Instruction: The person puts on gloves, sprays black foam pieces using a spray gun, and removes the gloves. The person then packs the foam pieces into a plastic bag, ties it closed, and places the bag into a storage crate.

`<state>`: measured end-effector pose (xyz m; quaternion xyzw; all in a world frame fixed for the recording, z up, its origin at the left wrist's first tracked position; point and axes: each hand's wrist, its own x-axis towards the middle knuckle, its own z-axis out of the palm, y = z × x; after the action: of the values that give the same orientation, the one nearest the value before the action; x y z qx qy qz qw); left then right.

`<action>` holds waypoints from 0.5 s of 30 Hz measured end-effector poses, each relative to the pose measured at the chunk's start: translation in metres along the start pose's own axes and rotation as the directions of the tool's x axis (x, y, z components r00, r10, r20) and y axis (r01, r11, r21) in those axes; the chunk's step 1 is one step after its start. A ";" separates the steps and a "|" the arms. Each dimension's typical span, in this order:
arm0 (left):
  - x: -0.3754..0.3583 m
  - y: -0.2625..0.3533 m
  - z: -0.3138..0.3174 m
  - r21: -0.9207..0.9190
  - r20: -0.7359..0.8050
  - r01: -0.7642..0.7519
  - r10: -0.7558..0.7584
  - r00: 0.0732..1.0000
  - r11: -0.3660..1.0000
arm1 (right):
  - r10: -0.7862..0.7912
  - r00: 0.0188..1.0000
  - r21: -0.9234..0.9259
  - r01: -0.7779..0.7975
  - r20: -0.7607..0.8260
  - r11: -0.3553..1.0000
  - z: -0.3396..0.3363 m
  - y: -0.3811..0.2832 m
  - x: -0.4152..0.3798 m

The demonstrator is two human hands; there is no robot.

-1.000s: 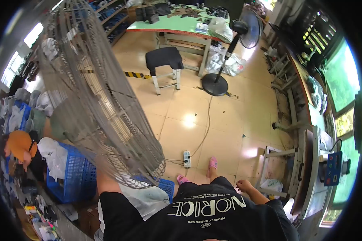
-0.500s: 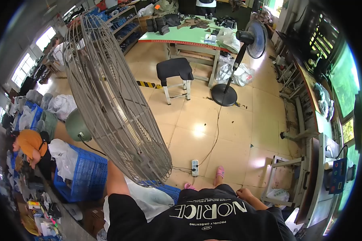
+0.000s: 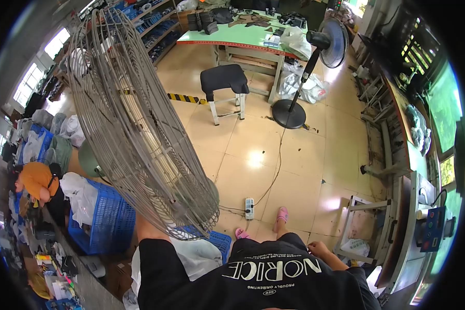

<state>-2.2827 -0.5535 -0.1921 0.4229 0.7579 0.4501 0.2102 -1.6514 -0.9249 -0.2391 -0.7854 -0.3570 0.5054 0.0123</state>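
A large grey wire-caged fan (image 3: 139, 119) stands tilted at my left, its cage covering much of that side. My left arm (image 3: 145, 228) reaches behind the cage, and the hand is hidden there. My right hand (image 3: 319, 248) hangs beside my black shorts, fingers loosely curled, with no object visible in it. Under the lower end of the cage are a blue crate (image 3: 220, 243) and white plastic wrapping (image 3: 194, 258). A white power strip (image 3: 249, 208) lies on the floor in front of my feet in pink sandals.
Ahead are a black-covered stool (image 3: 224, 81), a black pedestal fan (image 3: 289, 113) and a green-topped table (image 3: 232, 37). A cord (image 3: 280, 160) crosses the tiles. A metal frame (image 3: 367, 206) stands right; a blue basket (image 3: 108, 222) and a person in orange (image 3: 39, 181) are left.
The view has shifted a little, so the stool and table sit higher. The wire-caged fan appears slightly farther left. My right hand stays near my hip, its fingers turned slightly.
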 end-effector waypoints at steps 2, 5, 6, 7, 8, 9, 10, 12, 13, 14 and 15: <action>0.001 -0.002 0.000 0.005 -0.002 -0.007 0.007 1.000 1.000 | 0.002 1.000 0.029 -0.002 0.010 1.000 0.004 0.008 0.010; 0.009 -0.003 0.002 0.016 0.001 -0.023 0.023 1.000 1.000 | -0.027 0.999 0.009 0.027 -0.018 1.000 -0.003 0.002 0.015; 0.014 -0.004 0.004 0.021 0.009 -0.031 0.031 0.999 0.999 | -0.072 0.997 -0.058 0.070 -0.026 0.996 -0.003 0.004 0.021; 0.019 -0.003 0.009 0.019 0.018 -0.043 0.042 0.999 0.999 | -0.108 0.993 -0.118 0.103 -0.037 0.988 -0.002 0.009 0.027; 0.025 -0.002 0.012 0.022 0.027 -0.054 0.053 0.998 0.998 | -0.107 0.993 -0.116 0.100 -0.057 0.988 -0.003 0.004 0.024; 0.028 -0.001 0.015 0.023 0.032 -0.063 0.062 0.998 0.998 | -0.106 0.992 -0.115 0.097 -0.073 0.989 -0.003 -0.001 0.021; 0.032 0.003 0.018 0.035 0.036 -0.068 0.067 0.997 0.997 | -0.104 0.990 -0.090 0.096 -0.096 0.991 -0.001 -0.001 0.022; 0.035 0.008 0.023 0.050 0.039 -0.076 0.074 0.997 0.996 | -0.083 0.989 -0.048 0.077 -0.124 0.996 0.000 -0.003 0.019; 0.036 0.008 0.026 0.062 0.037 -0.075 0.072 0.997 0.995 | -0.064 0.990 -0.030 0.061 -0.128 0.998 -0.001 -0.006 0.017; 0.037 0.010 0.028 0.063 0.035 -0.079 0.077 0.996 0.995 | -0.051 0.991 -0.017 0.049 -0.124 0.999 -0.001 -0.009 0.017; 0.038 0.010 0.028 0.067 0.030 -0.075 0.073 0.997 0.995 | -0.031 0.994 -0.011 0.030 -0.106 0.999 -0.003 -0.012 0.015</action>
<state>-2.2794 -0.5058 -0.1950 0.4639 0.7537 0.4254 0.1893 -1.6522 -0.9059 -0.2449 -0.8057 -0.3702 0.4611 0.0350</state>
